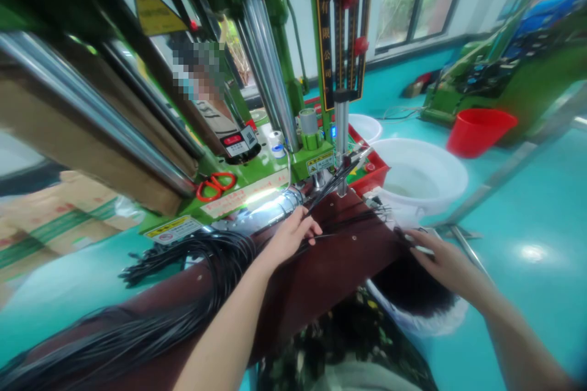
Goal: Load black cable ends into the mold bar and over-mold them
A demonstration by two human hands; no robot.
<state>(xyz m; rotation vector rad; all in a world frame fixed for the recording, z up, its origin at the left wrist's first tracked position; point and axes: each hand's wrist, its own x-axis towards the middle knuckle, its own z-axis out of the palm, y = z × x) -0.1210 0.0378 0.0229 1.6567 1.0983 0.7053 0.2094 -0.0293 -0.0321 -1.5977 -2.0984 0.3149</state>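
My left hand is closed over thin black cables at the middle of the dark red-brown table. Those cables slant up to the right, past a metal post. My right hand is off the table's right end, its fingers closed around a small dark thing with a pale part, too blurred to name. Below that hand is a white-rimmed bin with dark contents. More thin cable ends lie between my hands. A thick bundle of black cables lies along the table's left side.
A green press machine with steel columns stands behind the table, orange-handled scissors on its base. At right are a red tray, a large white tub and a red bucket. Cardboard boxes are at left. A person is beyond the machine.
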